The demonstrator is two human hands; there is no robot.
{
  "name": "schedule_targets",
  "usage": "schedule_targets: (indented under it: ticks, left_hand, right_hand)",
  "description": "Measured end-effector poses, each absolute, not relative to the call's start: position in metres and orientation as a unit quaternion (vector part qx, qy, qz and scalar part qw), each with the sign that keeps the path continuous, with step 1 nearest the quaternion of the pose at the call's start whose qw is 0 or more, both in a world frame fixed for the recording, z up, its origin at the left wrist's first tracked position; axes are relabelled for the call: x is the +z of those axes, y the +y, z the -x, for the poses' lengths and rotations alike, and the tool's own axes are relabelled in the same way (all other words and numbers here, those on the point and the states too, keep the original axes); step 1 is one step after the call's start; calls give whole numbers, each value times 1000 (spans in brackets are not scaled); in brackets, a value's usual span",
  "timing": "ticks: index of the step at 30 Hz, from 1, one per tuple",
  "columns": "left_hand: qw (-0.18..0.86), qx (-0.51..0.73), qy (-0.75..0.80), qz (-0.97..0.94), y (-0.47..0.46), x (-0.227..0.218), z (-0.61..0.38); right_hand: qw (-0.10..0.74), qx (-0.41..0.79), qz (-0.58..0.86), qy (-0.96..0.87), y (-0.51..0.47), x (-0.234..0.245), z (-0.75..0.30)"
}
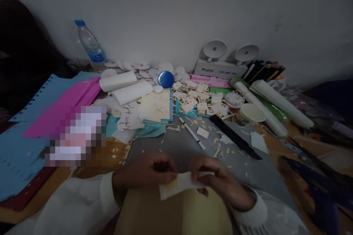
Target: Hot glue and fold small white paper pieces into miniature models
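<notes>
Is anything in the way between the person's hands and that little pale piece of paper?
Nothing visible. The left hand and right hand both pinch the small pale paper strip, one at each end, above a tan cardboard sheet. The white pen lies farther back, beyond the hands.

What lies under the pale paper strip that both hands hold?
A tan sheet lies below the paper strip, which the left hand and right hand pinch. What the tan sheet itself covers is hidden.
</notes>
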State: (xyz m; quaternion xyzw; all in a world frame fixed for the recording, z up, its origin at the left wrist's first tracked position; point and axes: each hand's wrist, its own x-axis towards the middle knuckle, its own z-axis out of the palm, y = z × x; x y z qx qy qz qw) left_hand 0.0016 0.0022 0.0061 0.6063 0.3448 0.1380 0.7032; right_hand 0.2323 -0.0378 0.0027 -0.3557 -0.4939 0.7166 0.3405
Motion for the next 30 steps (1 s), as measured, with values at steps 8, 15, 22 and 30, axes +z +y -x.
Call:
schedule_targets:
  ticks: [8, 15, 22, 30]
  left_hand:
    - [712, 142, 328, -605, 3, 2, -1]
    - [691, 152, 367, -604, 4, 4, -3]
    - [597, 223, 330, -697, 6, 3, 3]
    - [367, 216, 365, -828, 2, 17, 1]
  right_hand:
    - [303, 719, 377, -499, -34, 10, -230]
    - [219, 738, 416, -485, -36, 9, -221]
    - [322, 701, 447, -454, -35, -4, -226]
    - [302, 509, 555, -584, -38, 23, -231]
